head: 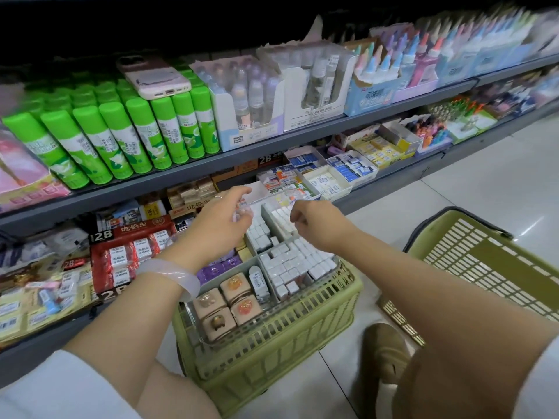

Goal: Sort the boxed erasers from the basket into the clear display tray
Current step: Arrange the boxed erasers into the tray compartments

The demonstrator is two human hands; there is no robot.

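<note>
The right hand [305, 220] is curled and holds nothing I can see. The left hand [223, 219] has bent fingers [242, 192]; I cannot tell if they pinch something. Just below both, the clear tray [189, 309] sits on the green basket [272, 343]. The white boxed erasers [298, 263] lie nearer the right hand.

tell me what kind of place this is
Most likely the stationery aisle of a shop. Tiered shelves hold rows of green glue sticks, display cartons of glue bottles and red 2B eraser packs, many with barcode stickers, and two green shopping baskets stand on the tiled floor.
</note>
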